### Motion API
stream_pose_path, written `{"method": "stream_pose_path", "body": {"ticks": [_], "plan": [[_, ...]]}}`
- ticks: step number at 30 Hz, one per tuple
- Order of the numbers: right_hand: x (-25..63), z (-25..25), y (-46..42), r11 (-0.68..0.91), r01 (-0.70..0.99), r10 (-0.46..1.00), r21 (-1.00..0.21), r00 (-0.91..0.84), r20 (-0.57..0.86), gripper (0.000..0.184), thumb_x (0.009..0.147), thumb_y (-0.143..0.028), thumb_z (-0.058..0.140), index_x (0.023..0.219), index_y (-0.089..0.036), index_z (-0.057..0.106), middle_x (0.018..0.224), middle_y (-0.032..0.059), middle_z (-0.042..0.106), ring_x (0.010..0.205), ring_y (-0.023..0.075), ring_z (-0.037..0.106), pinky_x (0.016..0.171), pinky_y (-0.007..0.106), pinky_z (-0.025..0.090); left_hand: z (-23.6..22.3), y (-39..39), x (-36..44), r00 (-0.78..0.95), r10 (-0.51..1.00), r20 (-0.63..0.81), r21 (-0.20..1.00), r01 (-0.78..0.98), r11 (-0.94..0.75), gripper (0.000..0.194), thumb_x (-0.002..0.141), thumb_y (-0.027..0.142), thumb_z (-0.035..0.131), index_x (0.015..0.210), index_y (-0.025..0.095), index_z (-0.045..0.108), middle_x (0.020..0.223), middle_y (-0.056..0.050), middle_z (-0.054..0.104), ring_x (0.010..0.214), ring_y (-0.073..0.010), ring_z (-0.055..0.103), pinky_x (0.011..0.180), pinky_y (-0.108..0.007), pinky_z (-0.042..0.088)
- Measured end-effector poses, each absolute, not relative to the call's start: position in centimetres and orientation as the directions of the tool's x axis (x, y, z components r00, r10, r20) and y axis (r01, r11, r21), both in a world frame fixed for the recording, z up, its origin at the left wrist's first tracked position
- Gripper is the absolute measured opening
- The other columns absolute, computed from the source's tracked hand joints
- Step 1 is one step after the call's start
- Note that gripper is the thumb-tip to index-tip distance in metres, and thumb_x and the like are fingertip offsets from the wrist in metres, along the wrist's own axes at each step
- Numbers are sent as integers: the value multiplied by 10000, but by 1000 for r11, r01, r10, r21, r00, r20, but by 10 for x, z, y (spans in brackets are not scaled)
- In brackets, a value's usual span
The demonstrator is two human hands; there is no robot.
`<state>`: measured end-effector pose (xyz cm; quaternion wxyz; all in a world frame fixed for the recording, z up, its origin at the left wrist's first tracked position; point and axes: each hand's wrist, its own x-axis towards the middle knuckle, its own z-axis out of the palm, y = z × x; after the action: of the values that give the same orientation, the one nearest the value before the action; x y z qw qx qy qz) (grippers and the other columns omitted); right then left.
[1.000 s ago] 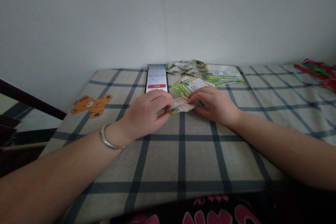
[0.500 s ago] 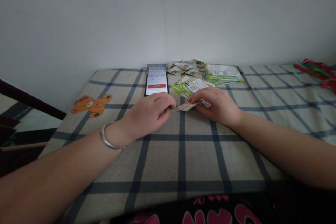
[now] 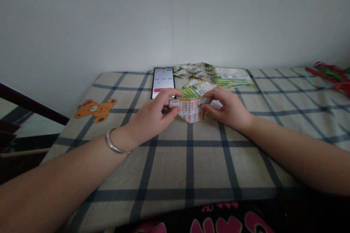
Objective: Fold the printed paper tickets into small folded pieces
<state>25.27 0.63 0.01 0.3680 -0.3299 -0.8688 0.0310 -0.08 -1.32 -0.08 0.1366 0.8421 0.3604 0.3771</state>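
Folded paper point(image 3: 190, 109), white and orange with a pointed lower edge, was over the checked tablecloth point(image 3: 169, 167), pinched by the left hand point(image 3: 156, 113) and right hand point(image 3: 229, 107), whose fingers covered its ends; green leaflets point(image 3: 233, 75) and a phone point(image 3: 164, 74) lay beyond.

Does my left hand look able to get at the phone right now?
Probably yes: the left hand is right beside the phone's near end with nothing between, though its fingers are holding the folded paper.
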Motion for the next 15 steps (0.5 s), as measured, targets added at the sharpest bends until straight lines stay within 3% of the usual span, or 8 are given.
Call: {"method": "stream_pose_path", "body": {"ticks": [5,11,15], "plan": [[252,-3,9,728,568,674,-383,-491,553,138,859,-262,623,985,-205,618,786,21,641,771,182,592,712,311,459,-2,-10,-1,461,746,480,520,535,-666,318,906,182,545,1215,219,485,1149,-27,625,808,-109,652,736,-244,542],[252,-6,12,681,617,722,-393,-475,503,169,841,-283,636,988,-198,631,717,5,612,744,182,563,686,301,432,2,-11,0,560,633,534,286,585,-759,336,880,138,558,1206,192,500,1169,-66,603,1115,-206,589,967,-388,517],[251,-6,13,665,655,732,-359,-475,488,169,820,-267,656,971,-194,642,709,8,612,773,194,555,716,312,429,2,-10,0,606,568,556,188,575,-797,326,881,135,566,1202,182,540,1218,-103,553,1185,-231,544,1032,-459,478]]}}
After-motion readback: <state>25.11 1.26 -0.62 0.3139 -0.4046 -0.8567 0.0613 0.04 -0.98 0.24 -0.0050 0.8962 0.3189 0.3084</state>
